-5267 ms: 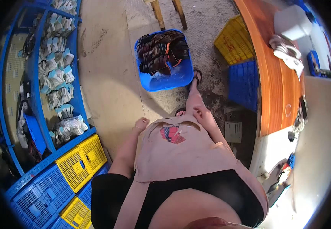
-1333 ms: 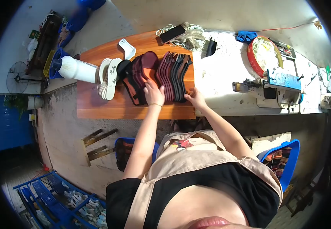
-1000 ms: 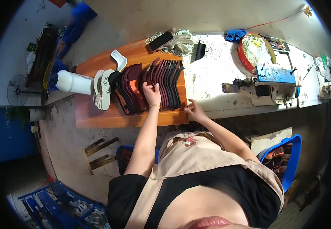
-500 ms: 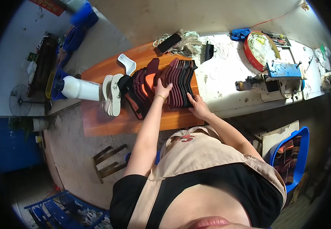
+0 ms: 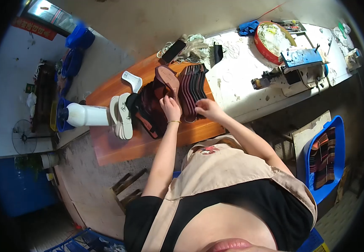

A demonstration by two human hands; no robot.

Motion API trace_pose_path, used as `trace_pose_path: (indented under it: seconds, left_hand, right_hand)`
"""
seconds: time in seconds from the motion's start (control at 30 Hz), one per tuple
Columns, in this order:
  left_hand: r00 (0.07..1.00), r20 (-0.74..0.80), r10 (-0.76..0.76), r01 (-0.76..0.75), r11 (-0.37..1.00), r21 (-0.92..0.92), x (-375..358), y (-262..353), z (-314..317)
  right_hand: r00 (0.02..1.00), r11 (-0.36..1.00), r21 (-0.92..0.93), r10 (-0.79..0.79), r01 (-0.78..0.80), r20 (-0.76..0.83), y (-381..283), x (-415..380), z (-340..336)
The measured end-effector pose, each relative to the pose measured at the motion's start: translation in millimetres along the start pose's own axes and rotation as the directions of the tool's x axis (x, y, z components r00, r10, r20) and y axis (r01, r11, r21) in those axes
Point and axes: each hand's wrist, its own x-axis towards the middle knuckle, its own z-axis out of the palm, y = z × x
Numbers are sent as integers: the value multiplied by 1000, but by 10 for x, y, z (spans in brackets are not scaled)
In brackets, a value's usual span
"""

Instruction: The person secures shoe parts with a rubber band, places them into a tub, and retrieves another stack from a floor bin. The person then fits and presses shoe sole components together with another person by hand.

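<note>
the apron (image 5: 228, 164) is nearest, on the near side of the row (image 5: 195, 90) of dark soles; the tub (image 5: 325, 194) is off to the row's right, lower down. the row leans in a close fan on the board (image 5: 207, 132). the left hand (image 5: 171, 110) is at the row's left end, fingers bent and close together at the low end of a brown sole (image 5: 168, 79); whether they pinch it, i cannot tell. the right hand (image 5: 210, 110) is by the row's near right edge, fingers loosely curled, contact unclear. light, even pressure from both sides would likely suit the row best, with the ends lined up; a hard shove could splay the thin soles. left of the row are the pile (image 5: 148, 98), then the pale soles (image 5: 124, 119) and the bottle (image 5: 88, 115). beyond the row lies the phone (image 5: 174, 51); the machine (image 5: 301, 58) is well to its right, and the fan (image 5: 24, 136) far left.
</note>
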Motion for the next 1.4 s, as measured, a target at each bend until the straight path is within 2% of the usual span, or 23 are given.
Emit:
trace_pose_path:
  seconds: [0.07, 0.13, 0.2, 0.23, 0.27, 0.33, 0.4, 0.43, 0.47, 0.5, 0.53, 0.6, 0.63, 0.67, 0.73, 0.8, 0.9, 1.03, 1.1, 1.13, 1.2, 1.27, 1.4]
  left_hand:
    - [999, 16, -32, 33, 992, -122, -56, 210, -76]
    - [995, 104, 8, 2, 996, -89, -32, 172, -115]
    - [993, -13, -114, 111, 983, -149, 38, 167, -175]
    - [992, -112, -50, 37, 992, -118, 67, 172, -209]
    - [993, -78, -93, 72, 969, -235, 59, 170, -244]
    - [960, 197, -200, 270, 853, -447, 64, 262, -333]
    - [944, 305, -127, 257, 862, -437, -19, 15, -74]
    - [992, 128, 20, 5, 981, -194, -56, 33, -7]
    - [998, 53, 29, -22, 991, -135, -65, 38, 48]
    - [988, 144, -53, 91, 958, -271, -31, 266, -36]
    - [959, 254, -129, 222, 896, -384, -25, 562, -198]
    - [911, 412, -11, 334, 604, -724, 4, 765, -358]
    - [870, 492, 14, 420, 501, -757, -13, 954, -474]
    - [861, 505, 58, 389, 564, -728, -48, 1061, -532]
    - [765, 621, 169, 456, 538, -709, -119, 1101, -569]
    - [706, 673, 221, 487, 539, -688, -79, 1327, -655]
    - [695, 683, 226, 684, 87, -724, 144, 1781, -716]
    - [743, 668, 54, 646, 206, -735, 209, 1823, -580]
    - [923, 377, 84, 212, 705, -676, 162, 1935, -578]
    - [917, 388, 91, 215, 708, -673, 159, 2040, -587]
    - [888, 91, 450, -410, 866, -287, 162, 2264, -563]
    - [768, 177, 616, -631, 775, 36, 84, 2309, -449]
    - [773, 312, 553, -590, 807, 32, -298, 2151, -344]
  right_hand:
    - [990, 981, 144, 122, -132, 77, -237, -220, -52]
    - [976, 983, 59, 166, -176, 140, -184, -335, -89]
    - [978, 985, 48, 157, -165, 137, -53, -455, -127]
    - [981, 987, 41, 149, -155, 127, -21, -459, -190]
    - [981, 986, 42, 153, -159, 121, 7, -462, -262]
    - [981, 974, 123, 183, -189, 65, -3, -512, -404]
    - [977, 962, 166, 212, -215, 34, 81, -492, -494]
    - [964, 956, 122, 262, -266, 43, 62, -493, -536]
    - [950, 947, 79, 309, -312, 42, 16, -480, -598]
    - [951, 948, 82, 307, -309, 30, -46, -463, -664]
    - [964, 936, 236, 264, -261, 21, -110, -499, -697]
    - [987, 836, 539, 153, -102, -50, -108, -499, -670]
    - [978, 651, 757, 189, -60, -85, -273, -475, -693]
    - [967, 414, 910, 231, 5, -110, -466, -457, -766]
    - [985, 329, 936, 72, 125, -156, -591, -366, -925]
    - [960, 388, 914, 186, 123, -208, -973, -458, -1127]
    - [951, 456, 872, 146, 179, -272, -1032, -539, -1231]
    - [933, 518, 817, 92, 252, -347, -962, -614, -1193]
    - [905, 499, 822, 155, 275, -396, -958, -586, -1159]
    - [874, 479, 827, 217, 294, -436, -934, -565, -1133]
    - [867, 413, 853, 236, 318, -438, -820, -454, -1079]
    - [790, 346, 838, 315, 421, -527, -867, -410, -1029]
    - [777, 399, 810, 294, 429, -557, -786, -527, -1042]
